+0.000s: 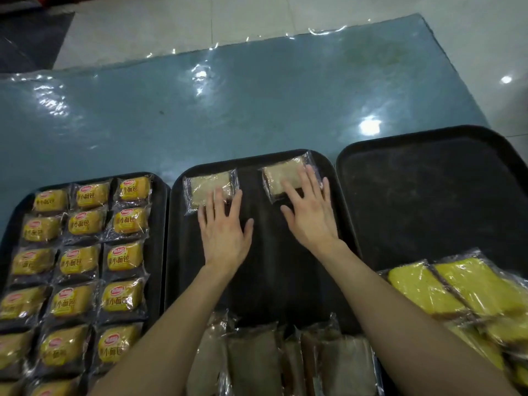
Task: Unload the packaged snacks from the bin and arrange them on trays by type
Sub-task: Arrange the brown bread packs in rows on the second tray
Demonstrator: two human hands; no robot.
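A blue plastic sheet [228, 110] covers the surface, wrinkled and glossy, with three black trays side by side on its near part. The right tray [428, 195] is bare over its far half; yellow cakes in clear wrap [445, 287] lie heaped over its near right corner. The middle tray [285, 267] holds two pale, clear-wrapped cakes along its far edge, long axes running left to right. The left tray [160, 252] is filled with rows of small yellow bread packets [77, 264], each with a red oval logo and the characters 小面包, text upright toward the viewer. At the bottom edge, brownish clear-wrapped cakes [254, 361] stand packed together, long axes pointing away.

The left hand [224, 232] lies flat and spread, fingertips on the near edge of the left pale cake [208, 185], gripping nothing. The right hand [311, 212] is likewise flat and open, fingers resting on top of the right pale cake [281, 177].
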